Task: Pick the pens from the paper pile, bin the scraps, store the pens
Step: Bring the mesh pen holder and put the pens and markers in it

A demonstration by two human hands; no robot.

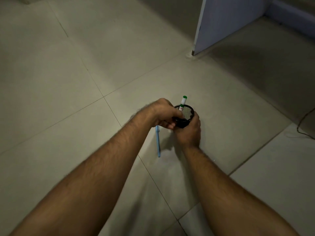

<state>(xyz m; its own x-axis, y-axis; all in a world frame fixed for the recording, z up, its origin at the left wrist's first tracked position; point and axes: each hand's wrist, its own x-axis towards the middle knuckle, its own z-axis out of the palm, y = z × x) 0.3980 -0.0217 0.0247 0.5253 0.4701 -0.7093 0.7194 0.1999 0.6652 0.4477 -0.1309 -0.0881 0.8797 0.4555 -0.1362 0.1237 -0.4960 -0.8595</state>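
Hands grip a black mesh cup [187, 111]: right hand [188, 132] wrapped around it, left hand [163, 113] closed at its rim, green-capped marker [183, 103] upright inside (cap up), blue pen [158, 142] lengthwise on the floor [68, 99].

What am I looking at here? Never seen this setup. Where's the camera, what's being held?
No robot: a person's two bare hands, filmed by one wide-angle camera worn on the head, looking down at a tiled floor. The right hand has its grip around a black mesh pen cup, with a green-capped marker standing in it. The left hand is at the cup's rim; whether it holds anything is unclear. A light blue pen lies on the floor beside the hands.
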